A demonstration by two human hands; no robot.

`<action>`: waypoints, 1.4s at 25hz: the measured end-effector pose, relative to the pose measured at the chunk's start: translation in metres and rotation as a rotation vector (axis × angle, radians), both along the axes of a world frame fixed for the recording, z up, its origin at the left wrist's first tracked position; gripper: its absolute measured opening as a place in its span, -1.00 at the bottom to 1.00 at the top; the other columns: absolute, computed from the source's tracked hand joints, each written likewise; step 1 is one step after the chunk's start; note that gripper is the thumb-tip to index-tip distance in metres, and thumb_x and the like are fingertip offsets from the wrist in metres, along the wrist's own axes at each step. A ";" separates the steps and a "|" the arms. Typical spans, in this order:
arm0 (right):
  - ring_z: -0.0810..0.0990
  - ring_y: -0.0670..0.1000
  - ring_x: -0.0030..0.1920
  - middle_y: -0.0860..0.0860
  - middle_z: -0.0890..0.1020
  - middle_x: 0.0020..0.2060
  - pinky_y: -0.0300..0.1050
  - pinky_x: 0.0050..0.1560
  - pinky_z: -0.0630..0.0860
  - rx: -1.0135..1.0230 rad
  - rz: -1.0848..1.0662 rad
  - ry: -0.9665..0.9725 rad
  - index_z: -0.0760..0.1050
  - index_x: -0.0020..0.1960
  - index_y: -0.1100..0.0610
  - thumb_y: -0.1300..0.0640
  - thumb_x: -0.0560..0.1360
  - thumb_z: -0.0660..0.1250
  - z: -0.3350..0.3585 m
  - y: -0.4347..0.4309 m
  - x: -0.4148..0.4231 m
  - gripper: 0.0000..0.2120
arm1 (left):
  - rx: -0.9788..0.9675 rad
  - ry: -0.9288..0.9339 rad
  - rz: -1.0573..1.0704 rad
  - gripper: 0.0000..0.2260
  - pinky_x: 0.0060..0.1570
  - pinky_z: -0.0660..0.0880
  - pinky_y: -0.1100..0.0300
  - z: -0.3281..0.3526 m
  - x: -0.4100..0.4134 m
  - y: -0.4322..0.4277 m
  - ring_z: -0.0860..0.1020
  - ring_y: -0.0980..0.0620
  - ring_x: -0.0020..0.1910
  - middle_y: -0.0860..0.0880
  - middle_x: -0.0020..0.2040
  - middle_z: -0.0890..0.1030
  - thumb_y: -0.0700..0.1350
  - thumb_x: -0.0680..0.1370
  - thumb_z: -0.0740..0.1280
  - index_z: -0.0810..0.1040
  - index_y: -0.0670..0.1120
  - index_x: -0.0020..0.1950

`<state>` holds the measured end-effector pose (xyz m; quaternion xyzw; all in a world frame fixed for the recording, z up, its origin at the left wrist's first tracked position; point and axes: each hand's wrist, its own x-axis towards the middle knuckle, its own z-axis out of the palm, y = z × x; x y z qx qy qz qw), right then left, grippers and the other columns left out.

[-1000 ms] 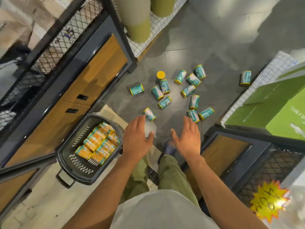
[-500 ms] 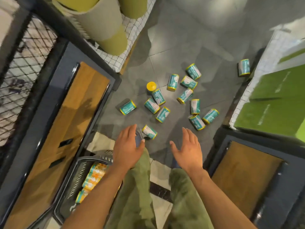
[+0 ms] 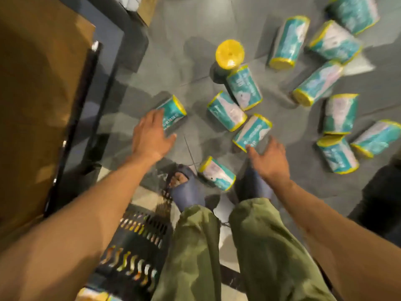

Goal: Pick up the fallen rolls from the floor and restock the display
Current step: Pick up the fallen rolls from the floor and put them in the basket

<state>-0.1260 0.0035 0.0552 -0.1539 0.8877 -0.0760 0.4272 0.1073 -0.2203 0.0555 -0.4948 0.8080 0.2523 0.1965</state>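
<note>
On the grey floor, teal fallen rolls lie scattered around one upright roll. Nearer us and left of that upright roll, our left hand hangs over a lone roll, fingers straight, thumb apart, gripping nothing. Nearer and right of it, our right hand hovers with fingers spread beside a slanted roll.

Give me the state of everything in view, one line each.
Leftmost roll: lying on its side on the floor.
Middle roll: lying on its side.
Yellow-topped roll: standing on end.
Left hand: open, fingers over the leftmost roll.
Right hand: open, empty, fingertips by the middle roll.
Basket: on the floor, partly out of frame.
</note>
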 end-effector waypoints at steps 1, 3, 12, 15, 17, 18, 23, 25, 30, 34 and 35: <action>0.44 0.29 0.36 0.30 0.51 0.31 0.07 0.34 0.34 0.002 -0.058 -0.010 0.40 0.39 0.30 -0.10 0.55 0.44 -0.033 -0.005 0.000 -0.39 | -0.006 -0.022 0.035 -0.23 0.33 0.41 -0.15 -0.035 0.004 -0.014 0.43 -0.31 0.35 -0.24 0.42 0.43 0.05 0.43 0.53 0.30 -0.17 0.54; 0.57 0.14 0.21 0.14 0.59 0.20 -0.08 0.15 0.44 0.004 -0.250 -0.058 0.45 0.27 0.20 -0.13 0.49 0.50 -0.085 -0.012 0.000 -0.46 | -0.009 -0.054 0.123 -0.16 0.40 0.37 -0.12 -0.087 0.008 -0.038 0.39 -0.28 0.42 -0.22 0.47 0.39 0.06 0.43 0.54 0.23 -0.11 0.59; 0.68 0.00 -0.04 0.00 0.69 0.06 -0.18 -0.22 0.57 -0.012 -0.691 -0.104 0.54 0.25 0.10 -0.13 0.29 0.63 -0.131 -0.027 -0.009 -0.37 | 0.213 -0.037 0.342 -0.43 0.04 0.56 0.02 -0.116 -0.006 -0.029 0.64 -0.12 0.06 -0.02 0.11 0.67 0.15 0.24 0.64 0.53 0.06 0.16; 0.71 0.01 -0.10 0.00 0.70 -0.04 -0.07 -0.13 0.65 -0.029 -0.630 -0.174 0.57 0.15 0.10 -0.07 0.29 0.64 -0.059 -0.021 -0.007 -0.47 | 0.321 0.105 0.580 -0.49 -0.02 0.58 0.09 -0.055 -0.010 0.008 0.65 -0.02 -0.03 0.03 0.02 0.68 0.06 0.27 0.67 0.56 0.02 0.12; 0.72 -0.04 -0.13 -0.02 0.72 -0.07 -0.13 -0.18 0.65 -0.046 -0.558 -0.232 0.58 0.12 0.09 -0.07 0.29 0.64 0.000 -0.017 -0.007 -0.50 | 0.417 0.196 0.762 -0.52 -0.07 0.64 0.09 -0.002 -0.016 0.030 0.68 0.03 -0.08 0.04 0.00 0.69 0.01 0.28 0.67 0.57 -0.01 0.11; 0.72 -0.07 -0.15 -0.03 0.73 -0.07 -0.21 -0.23 0.63 -0.064 -0.511 -0.254 0.60 0.12 0.09 -0.07 0.29 0.64 0.031 -0.016 -0.010 -0.51 | 0.462 0.217 0.825 -0.54 -0.16 0.65 0.13 0.027 -0.022 0.040 0.68 0.07 -0.12 0.03 -0.01 0.69 -0.01 0.30 0.67 0.57 -0.02 0.10; 0.67 -0.14 -0.21 0.01 0.72 -0.07 -0.30 -0.33 0.55 -0.142 -0.366 -0.351 0.59 0.09 0.08 0.14 0.42 0.59 0.176 -0.025 -0.016 -0.71 | 0.551 0.372 1.050 -0.63 -0.26 0.54 0.36 0.171 -0.037 0.084 0.64 0.21 -0.20 0.02 -0.04 0.70 -0.11 0.38 0.63 0.57 -0.06 0.10; 0.66 -0.17 -0.28 0.01 0.71 -0.10 -0.30 -0.35 0.54 -0.177 -0.275 -0.413 0.57 -0.01 0.04 0.21 0.46 0.55 0.231 -0.031 -0.010 -0.79 | 0.522 0.446 1.179 -0.66 -0.23 0.57 0.30 0.226 -0.030 0.100 0.66 0.23 -0.22 0.04 -0.05 0.71 -0.10 0.39 0.63 0.58 -0.02 0.06; 0.73 -0.06 -0.13 0.03 0.74 -0.02 -0.15 -0.21 0.64 -0.203 -0.073 -0.534 0.58 0.08 0.02 0.16 0.47 0.54 0.325 -0.034 0.034 -0.77 | 0.493 0.676 1.397 -0.62 -0.05 0.67 0.04 0.328 0.017 0.150 0.71 0.07 -0.05 0.04 -0.01 0.72 -0.11 0.41 0.61 0.58 -0.03 0.15; 0.75 0.04 0.01 -0.02 0.74 0.03 0.13 0.05 0.68 -0.181 0.082 -0.603 0.57 0.17 0.00 -0.01 0.35 0.60 0.353 -0.025 0.107 -0.56 | 0.380 0.750 1.557 -0.52 -0.09 0.65 0.19 0.365 0.092 0.199 0.69 0.09 -0.03 0.04 0.05 0.69 -0.12 0.38 0.64 0.50 -0.01 0.20; 0.74 0.03 0.01 -0.02 0.74 0.03 0.11 0.05 0.68 -0.170 0.147 -0.609 0.57 0.18 0.00 0.04 0.39 0.60 0.357 -0.020 0.134 -0.59 | 0.374 0.787 1.597 -0.50 -0.06 0.67 0.11 0.369 0.118 0.217 0.71 0.05 0.00 0.01 0.07 0.70 -0.12 0.37 0.65 0.51 -0.01 0.21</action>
